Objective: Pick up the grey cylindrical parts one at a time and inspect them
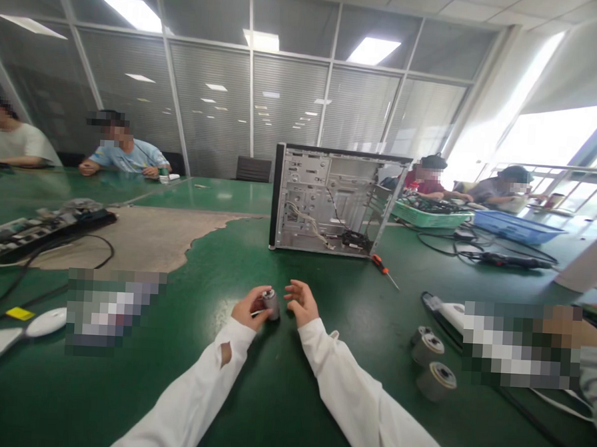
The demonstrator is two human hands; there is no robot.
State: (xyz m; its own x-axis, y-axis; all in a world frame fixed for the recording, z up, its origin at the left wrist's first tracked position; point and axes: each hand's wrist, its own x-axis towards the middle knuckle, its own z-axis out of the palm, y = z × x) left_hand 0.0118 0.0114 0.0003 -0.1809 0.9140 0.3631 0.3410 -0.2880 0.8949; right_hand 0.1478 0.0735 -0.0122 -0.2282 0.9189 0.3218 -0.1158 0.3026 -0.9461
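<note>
A small grey metal cylinder (273,306), perhaps a little motor, stands upright on the green table in front of me. It has a short shaft-like knob on its top. The fingers and thumb of my left hand (250,309) close around its left side. Just to its right is my right hand (301,302), fingers curled but apart, with nothing in them and a gap between them and the cylinder. Similar metal cylinders stand off to the right, the nearest one (437,383) beside another (428,348).
An open computer case (324,205) stands ahead, with an orange-handled screwdriver (383,269) at its right corner. Cables and a power tool (514,261) lie to the right, below a green basket (431,218) and a blue basket (516,228). Circuit boards (43,227) lie left. Other people sit around the table.
</note>
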